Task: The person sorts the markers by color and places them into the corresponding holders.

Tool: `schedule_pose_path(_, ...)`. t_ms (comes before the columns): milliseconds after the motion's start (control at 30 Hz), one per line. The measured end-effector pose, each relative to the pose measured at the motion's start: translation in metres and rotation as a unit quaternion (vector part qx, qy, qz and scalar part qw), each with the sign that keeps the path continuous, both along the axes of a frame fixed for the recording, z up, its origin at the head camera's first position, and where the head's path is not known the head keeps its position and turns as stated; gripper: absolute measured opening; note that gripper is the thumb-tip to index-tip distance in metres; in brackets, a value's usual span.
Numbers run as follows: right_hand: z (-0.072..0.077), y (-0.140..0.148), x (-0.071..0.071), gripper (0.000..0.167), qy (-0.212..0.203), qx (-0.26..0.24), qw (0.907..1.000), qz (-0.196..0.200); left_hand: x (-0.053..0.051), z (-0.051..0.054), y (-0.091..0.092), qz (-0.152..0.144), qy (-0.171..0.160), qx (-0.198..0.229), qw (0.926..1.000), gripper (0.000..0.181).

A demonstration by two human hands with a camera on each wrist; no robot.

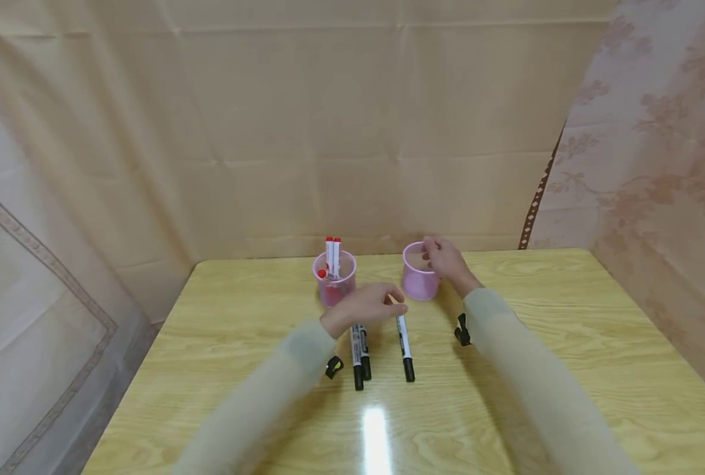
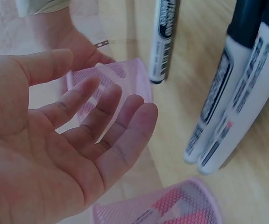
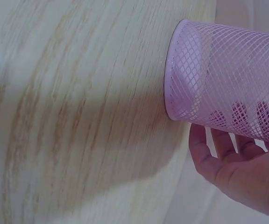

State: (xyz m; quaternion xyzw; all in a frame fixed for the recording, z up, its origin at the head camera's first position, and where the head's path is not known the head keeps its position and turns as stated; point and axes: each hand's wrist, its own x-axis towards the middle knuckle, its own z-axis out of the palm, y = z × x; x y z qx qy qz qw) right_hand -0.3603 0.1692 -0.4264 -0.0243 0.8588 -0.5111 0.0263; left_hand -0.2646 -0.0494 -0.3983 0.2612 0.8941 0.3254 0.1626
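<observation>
My right hand (image 1: 447, 259) is at the rim of the right pink mesh pen cup (image 1: 420, 285), its fingers curled against the cup's side in the right wrist view. That cup stands upright on the table. My left hand (image 1: 371, 305) hovers palm-inward between the two cups, fingers loosely bent and holding nothing. Below it lies a single black-capped marker (image 1: 406, 349), partly hidden by the fingertips. Two more black-capped markers (image 1: 357, 356) lie side by side under the left wrist. The left pink mesh pen cup (image 2: 204, 196) holds several red-capped markers (image 1: 333, 254).
Both cups stand near the back edge of the wooden table (image 1: 227, 316), close to a beige cloth backdrop (image 1: 269, 132). Small black strap ends (image 1: 334, 367) hang at the left wrist, and similar ones (image 1: 462, 331) at the right. Light glares off the front of the tabletop.
</observation>
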Motion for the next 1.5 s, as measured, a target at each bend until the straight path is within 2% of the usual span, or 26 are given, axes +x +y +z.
schedule_pose_path(200,-0.002,-0.003,0.004,0.054,-0.009,0.022,0.9997,-0.001,0.003,-0.013,0.002,-0.009,-0.013,-0.008,0.9998,0.029)
schedule_pose_path(333,-0.003,-0.005,0.007,0.053,0.003,0.047,0.9989,-0.005,0.008,-0.019,0.001,-0.004,-0.023,-0.023,0.9995,0.028)
schedule_pose_path(467,0.001,-0.003,0.009,0.06,0.006,0.103,0.9947,-0.002,0.01,-0.023,0.002,0.008,-0.023,-0.047,0.9986,0.03)
schedule_pose_path(600,0.005,-0.004,0.011,0.069,-0.032,0.117,0.9926,-0.001,0.01,-0.026,0.005,0.022,-0.019,-0.061,0.9977,0.029)
schedule_pose_path(700,0.006,-0.006,0.011,0.07,-0.054,0.097,0.9938,-0.007,0.011,-0.026,0.007,0.039,-0.031,-0.058,0.997,0.026)
schedule_pose_path(833,0.005,-0.007,0.01,0.071,-0.054,0.098,0.9936,-0.012,0.01,-0.029,0.012,0.077,-0.05,-0.055,0.9942,0.024)
schedule_pose_path(1033,0.005,-0.006,0.007,0.072,-0.056,0.106,0.9927,-0.015,0.003,-0.037,0.028,0.127,-0.053,-0.077,0.9874,0.048)
schedule_pose_path(1133,0.004,-0.005,0.006,0.072,-0.064,0.108,0.992,-0.016,0.001,-0.041,0.037,0.141,-0.038,-0.106,0.9836,0.05)
schedule_pose_path(1233,0.003,-0.004,0.005,0.073,-0.071,0.102,0.9921,-0.014,0.001,-0.041,0.043,0.151,-0.011,-0.142,0.9783,0.043)
schedule_pose_path(1300,0.003,-0.005,0.004,0.073,-0.074,0.098,0.9924,-0.012,0.0,-0.04,0.045,0.156,-0.005,-0.159,0.9748,0.038)
schedule_pose_path(1500,0.0,-0.006,0.003,0.072,-0.071,0.099,0.9924,-0.021,-0.006,-0.04,0.049,0.175,-0.064,-0.151,0.9707,0.031)
